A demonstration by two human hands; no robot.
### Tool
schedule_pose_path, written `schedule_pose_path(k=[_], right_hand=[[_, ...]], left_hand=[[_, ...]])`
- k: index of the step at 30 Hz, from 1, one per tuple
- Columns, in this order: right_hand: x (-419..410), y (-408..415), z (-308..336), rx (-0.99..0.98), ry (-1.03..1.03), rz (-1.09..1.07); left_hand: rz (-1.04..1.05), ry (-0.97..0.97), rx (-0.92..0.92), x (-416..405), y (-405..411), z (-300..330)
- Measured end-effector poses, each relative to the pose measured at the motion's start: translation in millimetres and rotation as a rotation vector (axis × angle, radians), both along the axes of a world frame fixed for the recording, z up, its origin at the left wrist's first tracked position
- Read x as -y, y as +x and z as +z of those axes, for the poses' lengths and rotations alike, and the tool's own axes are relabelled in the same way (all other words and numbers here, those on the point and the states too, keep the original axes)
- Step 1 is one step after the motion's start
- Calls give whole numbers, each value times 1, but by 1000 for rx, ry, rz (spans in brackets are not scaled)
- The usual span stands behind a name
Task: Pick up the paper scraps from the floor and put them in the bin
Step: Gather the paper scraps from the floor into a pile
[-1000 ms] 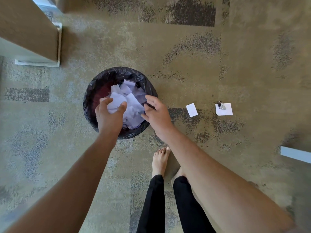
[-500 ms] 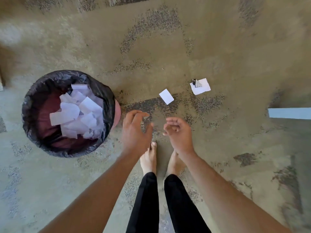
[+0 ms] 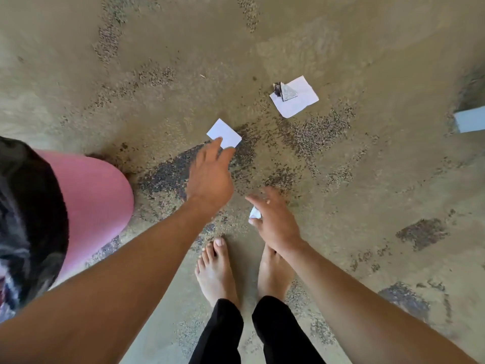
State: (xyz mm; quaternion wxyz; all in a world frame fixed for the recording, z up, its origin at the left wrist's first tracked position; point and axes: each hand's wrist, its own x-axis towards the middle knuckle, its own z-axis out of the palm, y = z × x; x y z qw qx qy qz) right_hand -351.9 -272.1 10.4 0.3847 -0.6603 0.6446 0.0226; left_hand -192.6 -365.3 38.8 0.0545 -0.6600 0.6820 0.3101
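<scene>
A small white square paper scrap lies on the carpet. My left hand reaches out to it, and the straight fingertips touch its near edge. My right hand hovers lower, just above my feet, with a small crumpled white scrap held between thumb and palm. A larger white scrap lies farther right with a grey folded bit on top. The pink bin with its black liner stands at the left edge, and its inside is mostly out of frame.
My bare feet stand just below the hands on the patterned carpet. A light blue flat object juts in at the right edge.
The view has swung right and closer to the floor, so the bin slid to the left edge. My left hand stretched forward from near my feet onto the square scrap.
</scene>
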Motion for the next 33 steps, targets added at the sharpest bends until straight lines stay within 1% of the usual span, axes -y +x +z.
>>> schedule_pose_path(k=[5, 8, 10, 12, 14, 18, 20, 23, 27, 31, 33], right_hand=[[-3, -9, -36, -56, -169, 210], [-1, -15, -47, 29, -264, 230], [10, -16, -48, 63, -340, 227], [30, -18, -47, 135, -407, 119], [56, -21, -42, 181, -431, -64], [127, -43, -34, 158, -397, -460], [163, -58, -30, 129, -364, -572], [205, -70, -33, 31, -292, -632], [232, -60, -40, -104, -203, -534], [240, -47, -42, -212, -244, -495], [238, -45, -44, -180, -261, -499]], left_hand=[[-100, -68, 52, 35, 0, -47], [-160, -67, 94, 52, 4, -58], [-183, -133, 100, 60, 7, -60], [-161, -183, 84, 66, 8, -61], [-138, -187, 60, 69, 10, -64], [-89, -158, -19, 72, 10, -70], [-24, -129, -69, 73, 11, -71], [25, -104, -114, 75, 11, -70], [53, -104, -137, 74, 11, -68], [71, -113, -142, 73, 12, -70], [80, -133, -147, 71, 12, -71]])
